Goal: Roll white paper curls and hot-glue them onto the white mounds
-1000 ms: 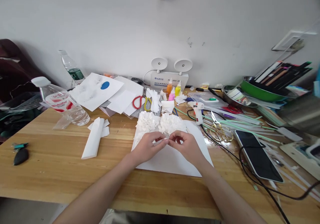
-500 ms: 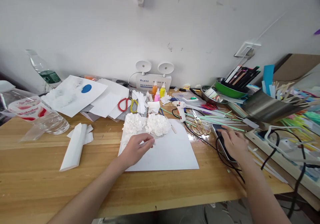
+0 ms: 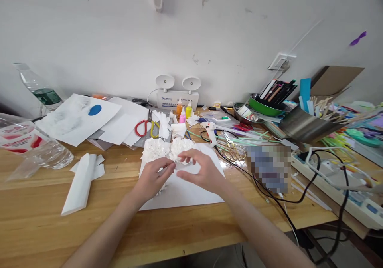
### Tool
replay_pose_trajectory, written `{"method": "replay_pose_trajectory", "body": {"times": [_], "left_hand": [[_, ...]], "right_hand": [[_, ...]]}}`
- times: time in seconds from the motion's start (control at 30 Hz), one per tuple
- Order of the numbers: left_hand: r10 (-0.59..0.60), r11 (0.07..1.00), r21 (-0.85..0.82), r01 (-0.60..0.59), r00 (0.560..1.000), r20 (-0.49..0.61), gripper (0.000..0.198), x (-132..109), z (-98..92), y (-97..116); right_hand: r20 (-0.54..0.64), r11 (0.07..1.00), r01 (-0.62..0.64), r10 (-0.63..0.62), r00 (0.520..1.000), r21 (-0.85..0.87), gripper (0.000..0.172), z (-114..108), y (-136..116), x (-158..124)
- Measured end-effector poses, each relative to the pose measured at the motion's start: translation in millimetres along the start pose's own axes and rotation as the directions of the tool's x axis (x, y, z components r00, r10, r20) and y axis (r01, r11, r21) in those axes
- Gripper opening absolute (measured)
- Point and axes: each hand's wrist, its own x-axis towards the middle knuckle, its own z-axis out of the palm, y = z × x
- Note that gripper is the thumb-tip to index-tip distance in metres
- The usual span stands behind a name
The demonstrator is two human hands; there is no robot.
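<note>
Both my hands meet over a white sheet of paper (image 3: 191,192) on the wooden table (image 3: 44,228). My left hand (image 3: 152,177) pinches a small white paper piece (image 3: 175,166) between thumb and fingers. My right hand (image 3: 199,171) curls its fingers round the same piece from the right. Just behind the hands, at the sheet's far edge, sit two fluffy white paper flowers (image 3: 166,148).
A folded white paper strip (image 3: 79,182) and a plastic water bottle (image 3: 36,146) lie to the left. Scissors (image 3: 145,127), small paint bottles (image 3: 183,112), a glue gun (image 3: 211,132) and loose papers crowd the back. A phone (image 3: 269,167), black cables and a power strip (image 3: 338,180) fill the right.
My right hand has left the phone on the right and come back to the paper piece that my left hand holds. The view has shifted further right.
</note>
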Motion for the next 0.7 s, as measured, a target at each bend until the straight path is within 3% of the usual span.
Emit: {"method": "replay_pose_trajectory", "body": {"times": [0.1, 0.23, 0.57, 0.7], "left_hand": [[0.015, 1.000, -0.016, -0.015, 1.000, -0.026, 0.022, 1.1, -2.3, -1.3], [-0.053, 0.997, -0.064, 0.050, 0.998, -0.043, 0.025, 1.4, -3.2, -2.2], [-0.008, 0.998, -0.069, 0.015, 0.994, 0.105, 0.029, -1.9, -2.2, 4.8], [0.057, 0.998, -0.009, -0.057, 0.994, 0.091, 0.022, -3.8, -0.1, 5.3]], "right_hand": [[0.083, 0.996, -0.008, 0.001, 0.997, 0.085, 0.033, 16.4, -0.6, 18.1], [0.107, 0.974, -0.118, 0.099, 0.989, 0.192, 0.026, 20.9, 8.1, 21.2], [0.016, 0.939, -0.234, 0.238, 0.971, 0.251, 0.013, 24.0, 20.9, 1.7], [-0.098, 0.963, -0.173, 0.196, 0.976, 0.207, 0.009, 28.8, 23.1, -1.6]]}}
